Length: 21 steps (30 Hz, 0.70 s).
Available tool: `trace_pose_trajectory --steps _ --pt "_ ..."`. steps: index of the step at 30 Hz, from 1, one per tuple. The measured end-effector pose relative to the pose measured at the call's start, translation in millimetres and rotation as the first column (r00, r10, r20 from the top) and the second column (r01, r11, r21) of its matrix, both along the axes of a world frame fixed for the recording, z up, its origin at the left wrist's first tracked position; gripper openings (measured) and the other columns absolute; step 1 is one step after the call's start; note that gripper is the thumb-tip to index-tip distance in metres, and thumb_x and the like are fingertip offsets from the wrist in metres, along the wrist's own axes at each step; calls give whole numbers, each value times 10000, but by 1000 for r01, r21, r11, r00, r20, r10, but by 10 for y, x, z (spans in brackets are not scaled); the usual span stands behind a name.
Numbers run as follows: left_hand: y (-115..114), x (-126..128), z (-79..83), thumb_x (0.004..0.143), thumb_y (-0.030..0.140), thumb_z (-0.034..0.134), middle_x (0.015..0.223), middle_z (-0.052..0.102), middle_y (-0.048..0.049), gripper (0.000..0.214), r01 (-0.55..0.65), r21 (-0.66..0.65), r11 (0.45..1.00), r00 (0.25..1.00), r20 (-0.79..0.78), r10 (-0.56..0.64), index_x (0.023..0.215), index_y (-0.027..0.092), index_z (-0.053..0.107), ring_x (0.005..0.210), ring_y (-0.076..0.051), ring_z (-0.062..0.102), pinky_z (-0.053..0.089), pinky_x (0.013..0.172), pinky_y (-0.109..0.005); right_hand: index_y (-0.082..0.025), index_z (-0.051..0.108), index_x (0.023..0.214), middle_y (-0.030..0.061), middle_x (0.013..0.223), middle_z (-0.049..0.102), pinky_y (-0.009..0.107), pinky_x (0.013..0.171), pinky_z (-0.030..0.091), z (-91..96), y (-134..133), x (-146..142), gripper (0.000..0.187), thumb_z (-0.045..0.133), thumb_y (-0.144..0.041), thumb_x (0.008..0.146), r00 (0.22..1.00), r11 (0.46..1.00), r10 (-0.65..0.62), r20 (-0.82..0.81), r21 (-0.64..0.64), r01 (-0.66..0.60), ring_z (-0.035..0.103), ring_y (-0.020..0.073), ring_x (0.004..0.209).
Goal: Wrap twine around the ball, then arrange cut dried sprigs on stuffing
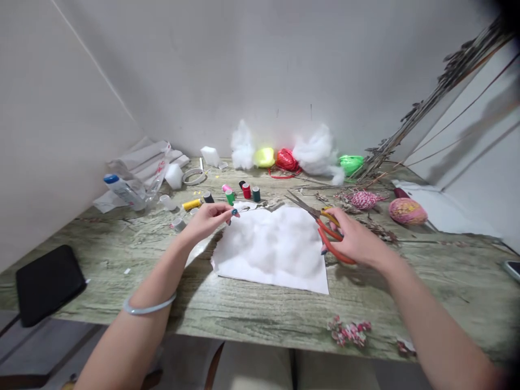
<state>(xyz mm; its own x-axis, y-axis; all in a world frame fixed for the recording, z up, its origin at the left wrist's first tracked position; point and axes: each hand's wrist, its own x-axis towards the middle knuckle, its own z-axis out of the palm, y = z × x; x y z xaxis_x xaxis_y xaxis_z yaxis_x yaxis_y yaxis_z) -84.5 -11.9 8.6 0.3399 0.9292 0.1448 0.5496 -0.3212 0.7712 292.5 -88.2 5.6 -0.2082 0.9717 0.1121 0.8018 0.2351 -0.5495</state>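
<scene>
My right hand (354,238) is closed round the orange handles of a pair of scissors (320,225), whose blades point up and to the left over the table. A white sheet topped with cotton wadding (274,246) lies between my hands. My left hand (209,218) pinches a small white scrap (245,206) at the sheet's upper left corner, fingers pressed together.
Several thread spools (246,190) stand behind the sheet. Cotton tufts, yellow, red and green raffia bundles (286,160) line the wall. Dry branches (426,108) lean at right, near yarn balls (407,210). A black pouch (46,283) lies at left, a plastic bottle (122,189) behind it, dried flowers (349,331) near the front edge.
</scene>
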Motion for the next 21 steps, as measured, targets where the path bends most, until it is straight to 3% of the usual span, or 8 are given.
trace_pose_trajectory --steps 6,11,15,21 --pt "16 -83 -1 855 441 566 709 654 -28 322 -12 32 999 999 -44 14 789 159 705 628 -121 536 367 563 -226 -246 518 1082 -11 701 676 253 565 414 178 -88 -19 328 570 -444 826 995 992 85 -45 -90 -89 612 182 620" --pt "5 -1 -44 881 439 548 657 631 -4 319 -49 125 991 991 -118 64 811 167 698 553 -104 478 320 521 -228 -249 507 1038 0 708 700 253 525 368 184 -96 -65 321 573 -474 817 996 991 83 22 -103 -80 613 190 605" --pt "-1 64 -83 894 363 527 659 629 4 263 -48 198 979 987 -140 77 809 170 684 562 -103 479 328 538 -228 -252 470 1031 0 742 711 253 549 393 189 -93 -95 332 565 -500 832 992 977 116 58 -189 -104 638 196 655" --pt "27 30 -111 900 334 509 668 630 -2 236 -78 263 962 985 -129 115 815 172 659 594 -118 512 356 568 -235 -253 451 1050 -8 772 722 250 576 406 181 -100 -104 325 574 -455 828 990 970 130 52 -213 -116 653 192 696"
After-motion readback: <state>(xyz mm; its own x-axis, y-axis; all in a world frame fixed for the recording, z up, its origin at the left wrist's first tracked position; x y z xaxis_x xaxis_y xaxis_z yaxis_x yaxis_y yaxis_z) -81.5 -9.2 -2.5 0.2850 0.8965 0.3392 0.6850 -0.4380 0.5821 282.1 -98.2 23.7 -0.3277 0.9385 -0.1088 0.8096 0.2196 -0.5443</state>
